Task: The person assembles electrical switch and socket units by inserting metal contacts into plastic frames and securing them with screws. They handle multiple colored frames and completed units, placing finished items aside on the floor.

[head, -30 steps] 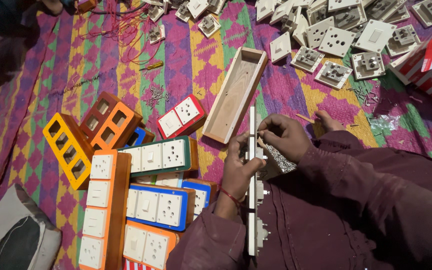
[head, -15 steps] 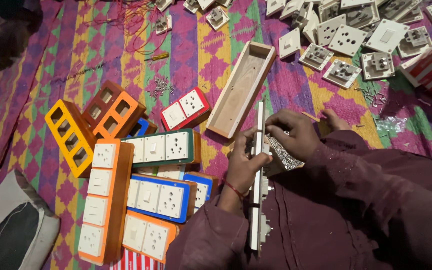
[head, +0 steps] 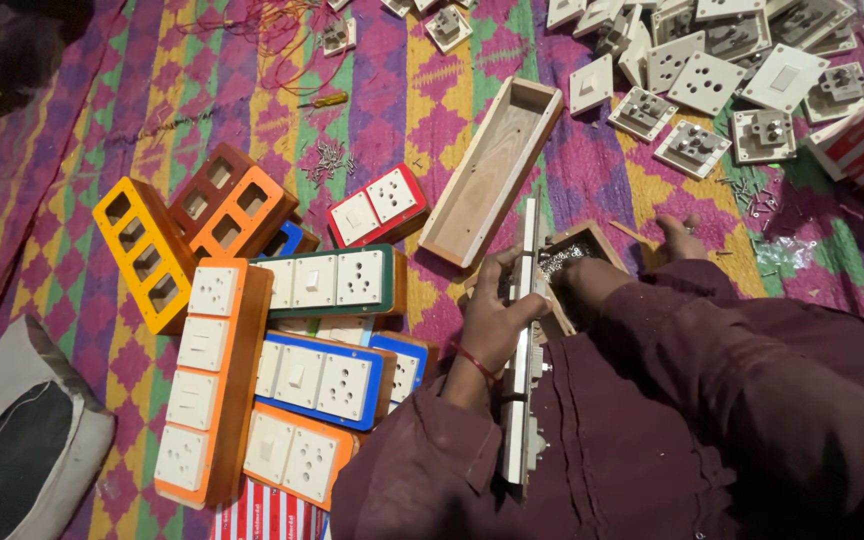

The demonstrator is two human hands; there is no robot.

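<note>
The long white switch strip (head: 524,340) stands on edge across our lap, running from the small wooden tray of screws (head: 570,262) down toward our waist. Our left hand (head: 497,315) is clamped around its upper part, fingers wrapped over the near face. Our right hand (head: 680,238) was pressed against the strip half a second ago; now it is off it, resting on the mat beyond the tray, with the forearm lying across the tray. We cannot tell whether its fingers are closed on anything. We judge that one fastening step has ended and a fresh screw is being fetched, so the strip is held by one hand only.

For clearance, we note the empty wooden box (head: 494,170) just beyond the strip's far end, nearly touching it. To the left, the green-framed switch board (head: 327,282) and blue-framed switch board (head: 317,375) lie near the left hand. To the right, loose white sockets (head: 692,150) and scattered screws (head: 747,190) crowd the mat; open mat remains between them and the tray.
</note>
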